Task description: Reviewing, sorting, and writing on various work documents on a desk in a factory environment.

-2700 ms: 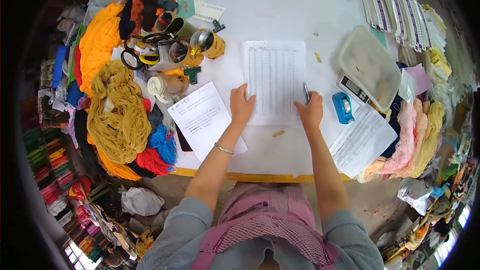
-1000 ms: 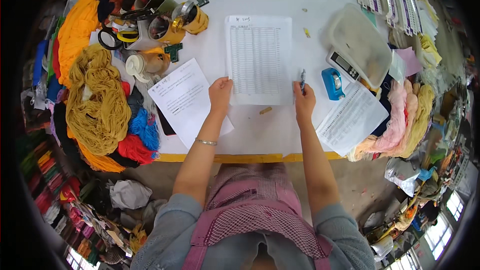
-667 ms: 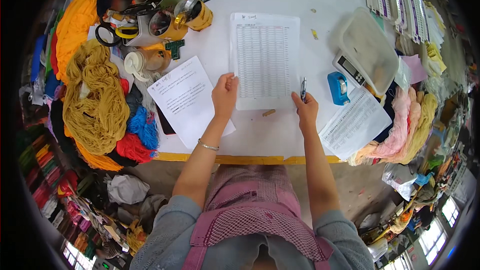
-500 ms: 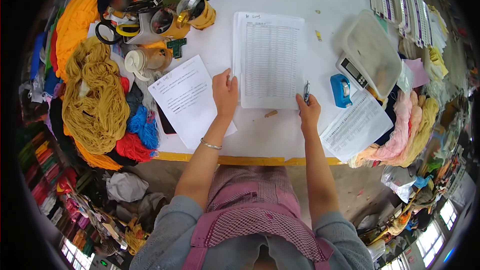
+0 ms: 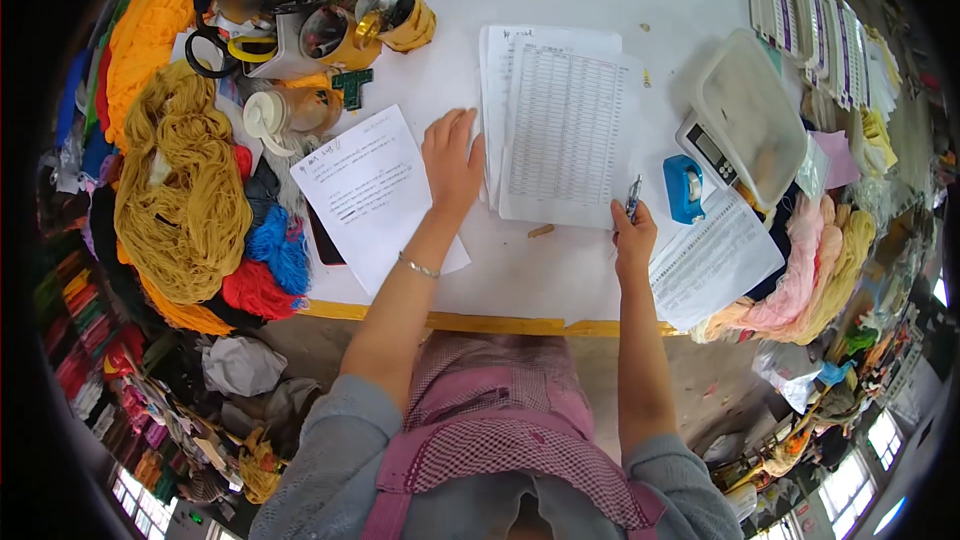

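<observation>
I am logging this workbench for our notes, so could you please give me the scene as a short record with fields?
Left hand: left hand lies flat at the left edge of the printed table sheets
Right hand: right hand holds a pen at the sheets' lower right corner
Other paper: handwritten sheet left of the left hand; printed sheet on the right
Table: white table with a yellow front edge
Left side: mustard yarn skein
Right side: blue tape dispenser, digital scale carrying a clear plastic tub
</observation>
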Demonstrator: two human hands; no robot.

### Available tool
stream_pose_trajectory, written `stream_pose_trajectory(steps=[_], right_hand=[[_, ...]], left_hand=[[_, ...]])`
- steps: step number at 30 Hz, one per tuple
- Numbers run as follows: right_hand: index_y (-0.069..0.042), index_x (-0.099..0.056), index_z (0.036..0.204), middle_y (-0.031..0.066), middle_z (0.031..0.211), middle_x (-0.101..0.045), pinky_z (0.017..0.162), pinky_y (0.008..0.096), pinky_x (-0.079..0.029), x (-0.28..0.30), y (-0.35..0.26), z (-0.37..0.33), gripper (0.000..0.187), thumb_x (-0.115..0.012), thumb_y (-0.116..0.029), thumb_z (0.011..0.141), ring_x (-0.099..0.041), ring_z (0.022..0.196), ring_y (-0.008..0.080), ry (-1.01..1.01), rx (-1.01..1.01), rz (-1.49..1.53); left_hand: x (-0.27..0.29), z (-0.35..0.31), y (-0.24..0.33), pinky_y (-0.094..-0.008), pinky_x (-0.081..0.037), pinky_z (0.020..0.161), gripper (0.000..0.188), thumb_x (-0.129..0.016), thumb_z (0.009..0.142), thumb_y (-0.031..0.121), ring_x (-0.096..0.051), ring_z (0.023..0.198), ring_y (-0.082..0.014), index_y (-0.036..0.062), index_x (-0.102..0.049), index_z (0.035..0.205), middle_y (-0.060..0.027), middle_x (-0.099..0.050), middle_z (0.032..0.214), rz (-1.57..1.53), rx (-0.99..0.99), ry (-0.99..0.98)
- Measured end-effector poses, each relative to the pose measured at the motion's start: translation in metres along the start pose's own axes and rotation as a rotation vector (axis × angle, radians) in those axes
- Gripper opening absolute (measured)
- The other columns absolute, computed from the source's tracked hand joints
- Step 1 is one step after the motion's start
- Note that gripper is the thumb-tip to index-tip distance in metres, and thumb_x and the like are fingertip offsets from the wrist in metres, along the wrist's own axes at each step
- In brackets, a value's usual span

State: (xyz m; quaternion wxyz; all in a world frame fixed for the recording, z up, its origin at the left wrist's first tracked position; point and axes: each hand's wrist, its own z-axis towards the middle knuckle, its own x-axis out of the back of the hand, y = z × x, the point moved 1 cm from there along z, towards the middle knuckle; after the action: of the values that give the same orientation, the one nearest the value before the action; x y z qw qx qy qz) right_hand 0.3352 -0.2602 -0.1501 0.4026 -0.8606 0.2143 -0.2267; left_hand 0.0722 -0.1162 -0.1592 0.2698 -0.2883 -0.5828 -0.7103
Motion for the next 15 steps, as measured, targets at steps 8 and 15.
stream_pose_trajectory(steps=[8, 15], right_hand=[[-0.008, -0.064, 0.087, -0.0066, 0.062, -0.049, 0.044, 0.0216, -0.026, 0.001, 0.001, 0.003, 0.008, -0.07, -0.012, 0.091, -0.036, 0.048, 0.0029, 0.021, -0.041, 0.02], [-0.008, -0.062, 0.083, -0.0075, 0.06, -0.046, 0.045, 0.0204, -0.028, 0.008, -0.008, 0.009, 0.013, -0.071, -0.013, 0.091, -0.037, 0.05, 0.0017, 0.085, 0.104, -0.021]], left_hand=[[-0.015, 0.022, -0.015, -0.0466, -0.013, 0.12, 0.056, -0.052, 0.098, 0.036, -0.026, 0.145, -0.0243, 0.0132, -0.04, 0.148, -0.0011, -0.034, 0.157, 0.382, -0.149, -0.196], [-0.017, 0.024, -0.012, -0.0471, -0.013, 0.12, 0.058, -0.051, 0.098, 0.036, -0.026, 0.145, -0.0234, 0.014, -0.038, 0.149, -0.0004, -0.033, 0.157, 0.426, -0.139, -0.222]])
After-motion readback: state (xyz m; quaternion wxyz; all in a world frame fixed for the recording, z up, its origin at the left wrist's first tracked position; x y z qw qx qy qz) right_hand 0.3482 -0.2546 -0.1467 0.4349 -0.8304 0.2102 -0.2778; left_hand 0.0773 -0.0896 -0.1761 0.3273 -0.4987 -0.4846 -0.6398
